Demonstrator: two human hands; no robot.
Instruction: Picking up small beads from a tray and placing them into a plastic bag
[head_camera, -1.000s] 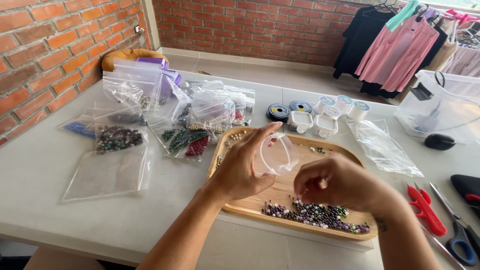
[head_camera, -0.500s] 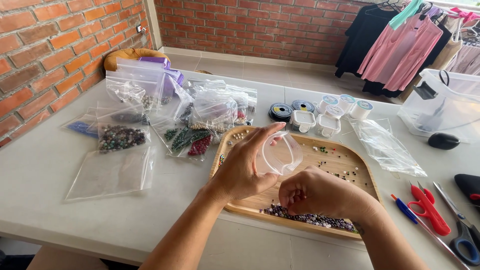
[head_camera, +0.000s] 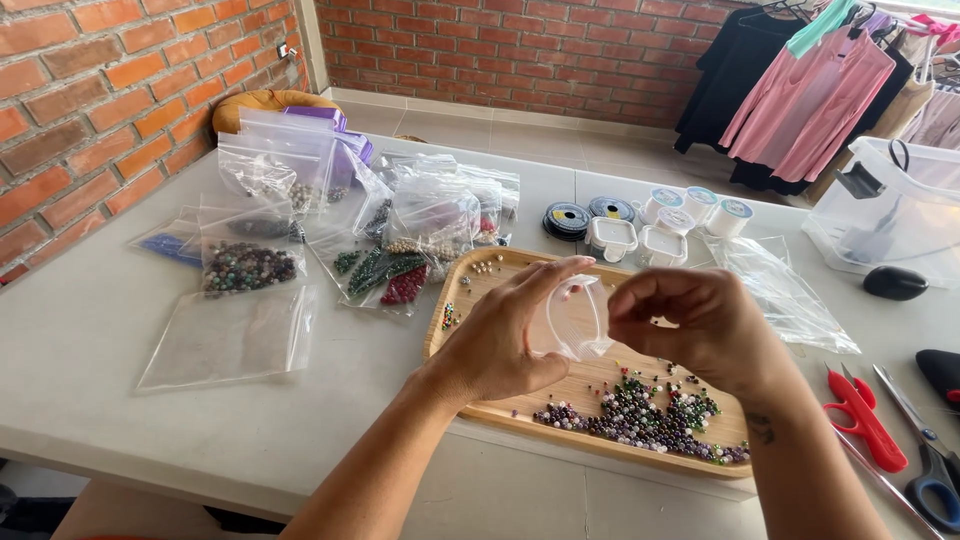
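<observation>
— Left hand (head_camera: 500, 345)?
— Clamped on small clear plastic zip bag (head_camera: 572, 318), above oval wooden tray (head_camera: 480, 290).
— Right hand (head_camera: 690, 325)?
— Fingertips pinched together at bag's mouth. Bead-filled clear packets (head_camera: 350, 225) heaped left.

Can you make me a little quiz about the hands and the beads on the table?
1. True or false: the left hand holds a clear plastic bag over the wooden tray.
2. Where is the pile of beads? A) on the tray's near edge B) in the clear tub C) on the floor
3. Fill in: the right hand is at the bag's ____, fingers pinched.

Key: 1 true; 2 A; 3 opening
</observation>
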